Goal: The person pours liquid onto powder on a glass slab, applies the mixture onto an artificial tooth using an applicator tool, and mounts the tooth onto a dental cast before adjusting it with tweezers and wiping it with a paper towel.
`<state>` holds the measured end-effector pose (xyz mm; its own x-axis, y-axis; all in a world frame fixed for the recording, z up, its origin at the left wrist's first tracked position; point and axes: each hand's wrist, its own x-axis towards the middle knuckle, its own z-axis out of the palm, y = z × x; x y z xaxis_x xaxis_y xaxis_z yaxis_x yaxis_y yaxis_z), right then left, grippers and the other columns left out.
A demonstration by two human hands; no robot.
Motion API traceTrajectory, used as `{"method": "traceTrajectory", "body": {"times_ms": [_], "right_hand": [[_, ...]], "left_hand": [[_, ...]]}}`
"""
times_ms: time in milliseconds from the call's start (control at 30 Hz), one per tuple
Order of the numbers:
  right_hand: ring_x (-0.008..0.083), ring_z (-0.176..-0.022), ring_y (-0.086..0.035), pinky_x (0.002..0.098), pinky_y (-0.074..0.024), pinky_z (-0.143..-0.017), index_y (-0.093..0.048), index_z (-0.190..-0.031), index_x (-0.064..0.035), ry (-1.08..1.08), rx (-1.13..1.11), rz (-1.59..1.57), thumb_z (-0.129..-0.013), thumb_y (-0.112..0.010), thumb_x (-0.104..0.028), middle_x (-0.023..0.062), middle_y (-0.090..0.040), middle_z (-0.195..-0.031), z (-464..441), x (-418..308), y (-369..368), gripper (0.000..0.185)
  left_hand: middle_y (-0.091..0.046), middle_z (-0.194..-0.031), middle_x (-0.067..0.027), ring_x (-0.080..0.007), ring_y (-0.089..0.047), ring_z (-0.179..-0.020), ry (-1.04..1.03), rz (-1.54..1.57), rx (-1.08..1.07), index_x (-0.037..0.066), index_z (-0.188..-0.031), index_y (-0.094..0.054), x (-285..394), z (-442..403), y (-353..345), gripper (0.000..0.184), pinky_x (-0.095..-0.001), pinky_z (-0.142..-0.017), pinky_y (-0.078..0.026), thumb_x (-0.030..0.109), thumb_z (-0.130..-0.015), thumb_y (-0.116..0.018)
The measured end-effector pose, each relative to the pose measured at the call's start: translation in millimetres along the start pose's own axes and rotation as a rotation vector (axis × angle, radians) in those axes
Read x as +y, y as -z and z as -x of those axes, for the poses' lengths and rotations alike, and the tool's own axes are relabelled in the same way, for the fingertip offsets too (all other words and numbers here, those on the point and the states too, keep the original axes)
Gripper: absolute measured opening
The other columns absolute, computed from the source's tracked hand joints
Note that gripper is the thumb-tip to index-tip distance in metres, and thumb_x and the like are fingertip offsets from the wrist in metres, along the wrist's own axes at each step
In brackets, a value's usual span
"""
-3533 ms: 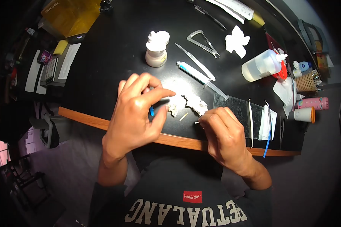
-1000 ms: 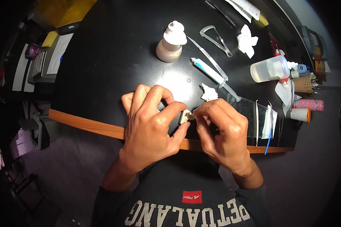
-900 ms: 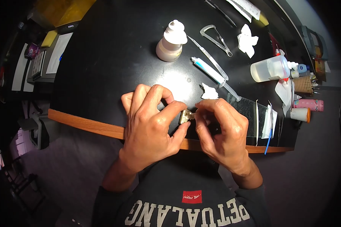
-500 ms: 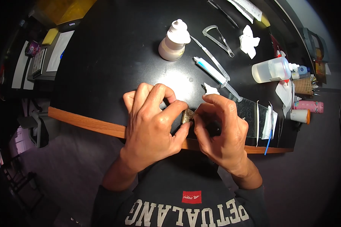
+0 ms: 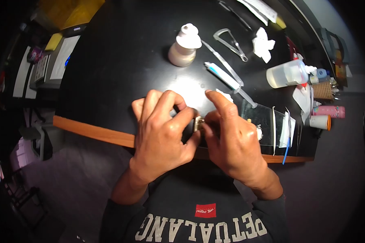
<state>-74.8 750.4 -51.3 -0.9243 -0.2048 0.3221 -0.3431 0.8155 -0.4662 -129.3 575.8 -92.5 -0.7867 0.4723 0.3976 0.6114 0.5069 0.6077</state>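
Note:
Above the table's front edge, my left hand [image 5: 162, 133] is closed, its thumb and fingertips around a small, brass-coloured, ridged piece [image 5: 197, 124]. From the other side my right hand [image 5: 233, 137] meets the same piece, its thumb at the near face and its index finger raised and bent over. Fingers cover most of the piece, so I cannot make out its kind. Just beyond the right fingers lie a crumpled white tissue [image 5: 224, 95] and a syringe [image 5: 227, 79] with a blue-white barrel. Under and beside the right hand is a glass slab [image 5: 265, 117].
A white-topped bottle [image 5: 184, 50] stands farther back. Near it lie a metal caliper [image 5: 231, 45], a slim metal tool [image 5: 223, 61] and another tissue [image 5: 263, 45]. At right are a clear squeeze bottle [image 5: 286, 74], a blue-handled stick [image 5: 287, 152], a cup [image 5: 319, 122] and a wicker holder [image 5: 323, 91].
My right index finger has lifted and stretched farther to the left, and the right hand has turned a little. My left hand keeps its hold. The view has shifted slightly.

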Motion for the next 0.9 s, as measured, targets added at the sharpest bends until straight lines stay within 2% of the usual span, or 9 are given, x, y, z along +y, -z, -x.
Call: {"method": "traceTrajectory", "body": {"times_ms": [167,200,300,367,400,500,567,700,900], "right_hand": [[0.0272,-0.074,-0.072,0.0369,-0.0573,-0.066,-0.055,-0.147,0.0042,-0.064,0.036,-0.137,-0.084,-0.079,0.009,0.0153,-0.073,-0.094,9,5,10,0.068],[0.0235,-0.072,-0.069,0.0338,-0.0569,-0.065,-0.065,-0.137,0.0019,-0.078,0.085,-0.177,-0.082,-0.082,0.007,0.0144,-0.073,-0.098,10,3,19,0.058],[0.0198,-0.07,-0.068,0.0306,-0.0553,-0.063,-0.074,-0.122,-0.0008,-0.171,0.164,-0.038,-0.081,-0.085,0.005,0.0114,-0.074,-0.097,32,13,58,0.043],[0.0151,-0.068,-0.067,0.0287,-0.0514,-0.061,-0.079,-0.104,-0.0008,-0.358,0.216,0.081,-0.086,-0.081,0.001,0.0099,-0.076,-0.089,57,34,87,0.019],[0.0323,-0.075,-0.072,0.04,-0.0562,-0.069,-0.078,-0.098,0.0005,-0.48,0.317,0.104,-0.088,-0.077,0.0,0.0173,-0.075,-0.089,69,48,97,0.01],[0.0318,-0.077,-0.072,0.0396,-0.0565,-0.072,-0.078,-0.1,0.0009,-0.677,0.366,0.385,-0.091,-0.074,-0.005,0.017,-0.073,-0.088,117,110,128,0.011],[0.0314,-0.078,-0.071,0.04,-0.0564,-0.074,-0.078,-0.099,0.0015,-0.74,0.327,0.382,-0.09,-0.075,-0.005,0.0173,-0.072,-0.087,137,131,136,0.012],[0.0334,-0.079,-0.071,0.0419,-0.0557,-0.074,-0.076,-0.097,0.0025,-0.737,0.313,0.343,-0.089,-0.076,-0.006,0.018,-0.071,-0.087,153,146,134,0.012],[0.0372,-0.084,-0.068,0.0454,-0.0542,-0.077,-0.072,-0.095,0.0029,-0.633,0.359,0.456,-0.092,-0.068,0.0,0.0185,-0.069,-0.09,156,154,132,0.006]], "left_hand": [[-0.061,-0.1,-0.0024,-0.025,-0.055,-0.097,0.0,-0.008,-0.027,0.012,-0.093,-0.079,2,-3,1,0.031,-0.0434,-0.089,-0.036,0.017,-0.064,-0.089],[-0.061,-0.099,-0.0023,-0.0245,-0.054,-0.097,-0.009,-0.004,-0.02,0.013,-0.094,-0.08,3,-2,0,0.033,-0.0426,-0.089,-0.036,0.018,-0.064,-0.09],[-0.058,-0.097,-0.0022,-0.0233,-0.052,-0.095,-0.011,-0.032,-0.05,0.011,-0.101,-0.082,4,-1,2,0.044,-0.0398,-0.09,-0.035,0.025,-0.061,-0.097],[-0.057,-0.097,-0.0022,-0.0235,-0.051,-0.096,-0.015,-0.041,-0.036,0.008,-0.105,-0.083,4,0,0,0.053,-0.0393,-0.09,-0.036,0.028,-0.059,-0.1],[-0.057,-0.096,-0.0025,-0.0232,-0.051,-0.095,-0.028,-0.025,-0.045,0.006,-0.107,-0.083,4,-1,2,0.056,-0.0387,-0.089,-0.037,0.029,-0.059,-0.1],[-0.057,-0.096,-0.0036,-0.0222,-0.052,-0.093,-0.059,0.08,-0.006,0.003,-0.113,-0.081,8,-4,6,0.064,-0.0365,-0.083,-0.041,0.03,-0.059,-0.101],[-0.057,-0.096,-0.0047,-0.0213,-0.052,-0.09,-0.069,0.258,0.095,0.001,-0.117,-0.08,7,-4,3,0.067,-0.0344,-0.078,-0.043,0.03,-0.06,-0.101],[-0.057,-0.084,-0.0058,-0.0205,-0.053,-0.081,-0.108,0.308,0.169,0.001,-0.109,-0.08,28,3,5,0.041,-0.0322,-0.07,-0.044,0.006,-0.07,-0.091],[-0.066,-0.079,-0.0044,-0.0208,-0.057,-0.07,-0.271,0.135,-0.006,0.004,-0.096,-0.081,73,-29,-18,0.027,-0.0334,-0.06,-0.045,-0.004,-0.071,-0.087]]}}
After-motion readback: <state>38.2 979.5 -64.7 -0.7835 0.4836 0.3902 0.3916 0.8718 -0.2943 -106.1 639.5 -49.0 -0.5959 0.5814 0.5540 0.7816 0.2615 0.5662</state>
